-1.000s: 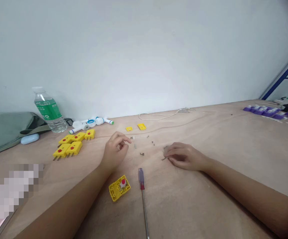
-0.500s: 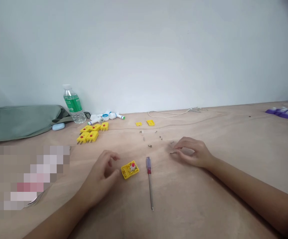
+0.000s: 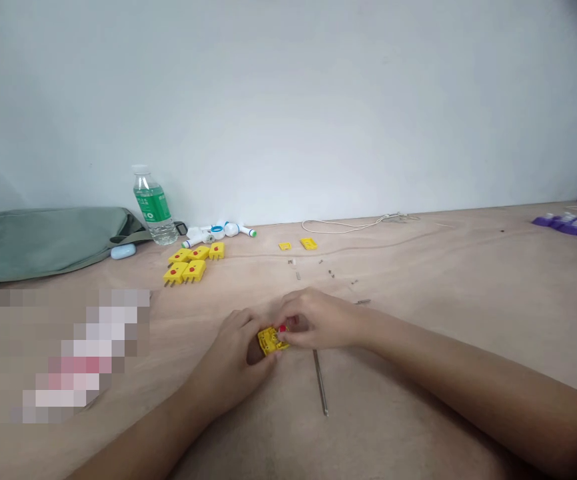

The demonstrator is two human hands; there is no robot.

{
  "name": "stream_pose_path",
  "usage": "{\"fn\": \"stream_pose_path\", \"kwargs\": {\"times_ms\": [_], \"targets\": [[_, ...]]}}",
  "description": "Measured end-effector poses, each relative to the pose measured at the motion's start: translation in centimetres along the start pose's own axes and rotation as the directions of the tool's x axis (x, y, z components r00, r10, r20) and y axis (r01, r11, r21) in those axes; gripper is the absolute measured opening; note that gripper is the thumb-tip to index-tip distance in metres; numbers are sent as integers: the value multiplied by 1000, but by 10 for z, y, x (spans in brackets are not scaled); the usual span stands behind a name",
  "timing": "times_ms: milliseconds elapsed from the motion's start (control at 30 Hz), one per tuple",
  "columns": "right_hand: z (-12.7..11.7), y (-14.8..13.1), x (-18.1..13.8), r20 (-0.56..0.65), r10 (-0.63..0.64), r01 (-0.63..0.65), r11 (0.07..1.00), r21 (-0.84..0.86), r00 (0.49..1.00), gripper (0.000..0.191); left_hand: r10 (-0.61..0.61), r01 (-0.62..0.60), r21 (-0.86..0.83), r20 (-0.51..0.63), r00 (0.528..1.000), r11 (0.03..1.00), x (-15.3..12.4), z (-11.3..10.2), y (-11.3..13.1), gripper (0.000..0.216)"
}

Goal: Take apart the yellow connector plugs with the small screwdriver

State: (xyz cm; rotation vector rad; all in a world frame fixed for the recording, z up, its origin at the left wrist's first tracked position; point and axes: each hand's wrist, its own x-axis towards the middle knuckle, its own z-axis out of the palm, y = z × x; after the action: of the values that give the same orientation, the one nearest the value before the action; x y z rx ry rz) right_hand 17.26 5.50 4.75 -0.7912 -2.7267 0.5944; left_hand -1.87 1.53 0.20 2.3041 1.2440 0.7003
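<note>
An opened yellow plug housing [image 3: 269, 341], inner side up, lies on the table in front of me. My left hand [image 3: 241, 357] grips it from the left, thumb at the near edge and fingers at the far side. Over its right end, my right hand [image 3: 313, 320] is closed in a pinch beside the red button [image 3: 282, 329]; whatever is between those fingertips is hidden. Below the right hand shows the steel shaft of a screwdriver [image 3: 321, 387], its handle covered by that hand. Small metal pins [image 3: 362, 302] lie beyond my right wrist.
Several assembled yellow plugs [image 3: 193, 271] stand at the back left, near a water bottle [image 3: 153, 207] and a green bag [image 3: 48, 243]. Yellow covers [image 3: 308, 244], small metal bits [image 3: 331, 273] and a white cord [image 3: 343, 231] lie toward the wall. Purple-and-white items [image 3: 573, 225] sit far right.
My right hand has moved left from the small metal parts to the plug housing. My left hand has closed around the housing, which was lying untouched. The view has shifted slightly.
</note>
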Motion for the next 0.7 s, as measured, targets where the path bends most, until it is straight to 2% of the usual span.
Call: {"fn": "stream_pose_path", "kwargs": {"times_ms": [100,267,400,467,567,700], "targets": [[-4,6,-3,85,-58,54,997,50,995,18,18,-17,-14,6,1000,1000,0,0,2,24],[-2,10,-8,92,-76,77,997,-5,993,22,34,-31,-42,55,998,999,1,-2,4,21],[0,9,-8,83,-53,57,997,-45,995,25,35,-31,-56,65,997,998,2,-3,3,28],[-3,7,-8,29,-34,36,998,-54,999,25,26,-22,-57,62,998,998,2,-3,3,29],[-12,6,-9,-119,-36,26,996,-90,992,24,15,-14,-43,34,999,999,2,-1,1,29],[-33,8,-14,-350,-33,4,997,-82,936,17,30,-29,-31,22,999,999,1,0,1,26]]}}
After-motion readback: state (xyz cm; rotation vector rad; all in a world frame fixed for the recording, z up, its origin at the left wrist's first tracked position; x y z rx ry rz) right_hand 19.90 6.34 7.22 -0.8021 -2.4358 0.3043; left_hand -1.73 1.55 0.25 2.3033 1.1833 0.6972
